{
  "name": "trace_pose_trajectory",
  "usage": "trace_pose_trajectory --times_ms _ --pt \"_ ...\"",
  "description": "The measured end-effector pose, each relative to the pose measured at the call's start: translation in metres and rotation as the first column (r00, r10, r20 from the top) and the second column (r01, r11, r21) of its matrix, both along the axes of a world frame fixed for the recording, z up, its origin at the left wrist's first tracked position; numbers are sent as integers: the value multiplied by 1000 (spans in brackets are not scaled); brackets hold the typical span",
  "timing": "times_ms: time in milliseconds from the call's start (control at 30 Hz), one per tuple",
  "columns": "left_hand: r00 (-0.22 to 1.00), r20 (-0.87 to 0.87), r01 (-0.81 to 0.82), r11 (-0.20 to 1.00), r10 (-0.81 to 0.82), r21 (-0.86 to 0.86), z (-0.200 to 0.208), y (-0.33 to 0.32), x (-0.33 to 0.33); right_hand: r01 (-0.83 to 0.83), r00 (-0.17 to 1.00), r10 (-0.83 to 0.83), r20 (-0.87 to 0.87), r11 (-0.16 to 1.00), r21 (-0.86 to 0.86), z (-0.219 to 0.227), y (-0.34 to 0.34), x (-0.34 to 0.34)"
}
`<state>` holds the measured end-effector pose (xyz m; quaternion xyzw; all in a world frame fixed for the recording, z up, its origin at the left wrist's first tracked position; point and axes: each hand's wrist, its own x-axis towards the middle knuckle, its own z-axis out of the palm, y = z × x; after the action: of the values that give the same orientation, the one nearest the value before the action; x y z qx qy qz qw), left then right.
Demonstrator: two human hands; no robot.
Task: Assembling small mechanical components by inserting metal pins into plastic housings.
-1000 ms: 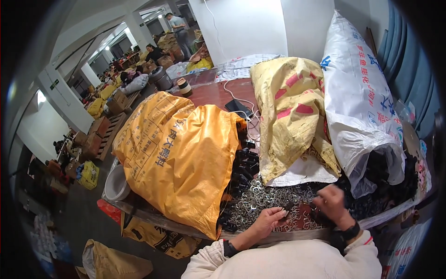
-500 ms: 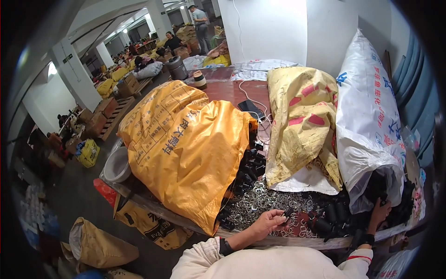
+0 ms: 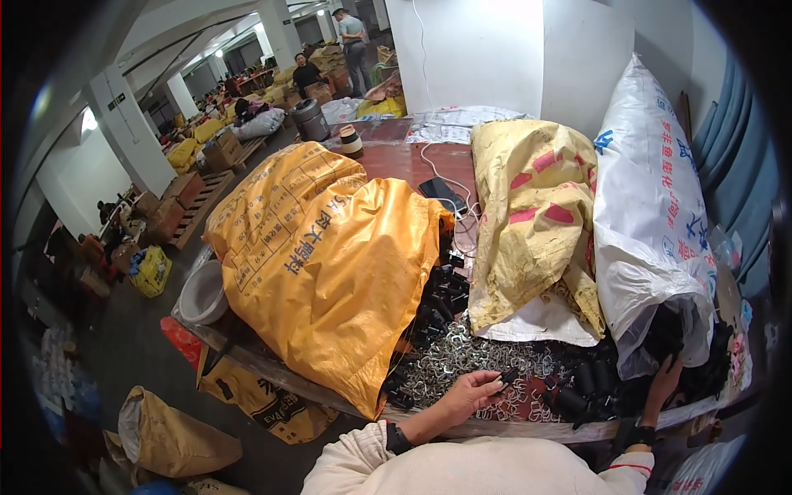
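My left hand [image 3: 469, 396] is closed in a pinch on a small black part [image 3: 508, 378], at the near edge of the table. Beside it lies a heap of small curved metal pieces, silvery hooks [image 3: 470, 360]. My right hand [image 3: 665, 379] reaches up into the open mouth of a white woven sack [image 3: 656, 206], among black pieces. Its fingertips are hidden in the dark there. Black cylindrical parts [image 3: 584, 378] lie between my two hands.
A large orange sack [image 3: 330, 256] covers the table's left, with more black parts [image 3: 437, 309] along its edge. A yellow sack [image 3: 532, 223] lies in the middle. Behind are a phone-like dark device [image 3: 443, 193], a white cable and a tape roll [image 3: 351, 142]. A grey bucket [image 3: 204, 295] stands left.
My right hand has moved up and farther into the white sack's mouth. My left hand keeps its pinch on the black part and has shifted only slightly.
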<state>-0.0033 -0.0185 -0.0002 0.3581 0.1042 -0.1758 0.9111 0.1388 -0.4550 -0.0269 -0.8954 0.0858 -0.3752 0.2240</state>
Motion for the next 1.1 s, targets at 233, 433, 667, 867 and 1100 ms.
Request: trace_pose_trajectory --times_ms 233,433,667,867,1100 --pt "1000 -4 -27 1000 27 -14 3 7 -1 -211 977 204 53 943 255 45 42 -8" --pt "1000 2 -3 1000 3 -14 8 6 2 -518 775 622 -108 724 455 100 144 -28" --pt "993 100 43 985 -61 170 18 4 1 -809 229 940 -252 328 487 104 261 -69" --pt "974 198 16 907 -109 421 22 10 -2 -860 109 953 -283 233 454 97 279 -74" --pt "984 104 98 928 -145 360 21 11 2 -848 182 957 -225 269 456 86 282 -80"
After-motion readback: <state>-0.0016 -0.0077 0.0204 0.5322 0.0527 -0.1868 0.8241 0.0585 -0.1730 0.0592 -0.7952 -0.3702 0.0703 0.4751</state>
